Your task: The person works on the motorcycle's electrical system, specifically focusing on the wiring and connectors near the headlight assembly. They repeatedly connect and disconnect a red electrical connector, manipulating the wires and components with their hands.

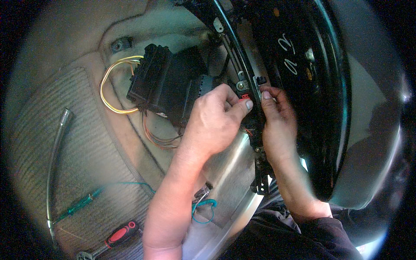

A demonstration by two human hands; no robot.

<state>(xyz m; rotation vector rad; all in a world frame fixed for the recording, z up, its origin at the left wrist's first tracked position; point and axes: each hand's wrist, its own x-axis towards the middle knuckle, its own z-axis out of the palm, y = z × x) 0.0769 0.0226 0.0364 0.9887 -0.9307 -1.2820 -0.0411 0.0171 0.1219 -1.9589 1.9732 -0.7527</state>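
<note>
My left hand [212,119] is closed, thumb and index finger pinching a small red plastic connector [245,96] beside a long black metal rail [241,48]. A bracket with a bolt [241,85] sits on the rail just above those fingertips. On the rail's other side, my right hand [279,117] is closed on a narrow metal strip [256,83] topped by a small black clip [261,80]; its thumb faces up and its other fingers curl behind, partly hidden. Thin wires [248,130] run below the red connector.
Left of the rail lies a black module box [167,82] with yellow and white wires [104,86]. A metal tube [54,160], a red-handled ratchet [119,234] and a teal probe with coiled cord [80,204] rest on ribbed carpet. A glossy black panel [325,108] stands right.
</note>
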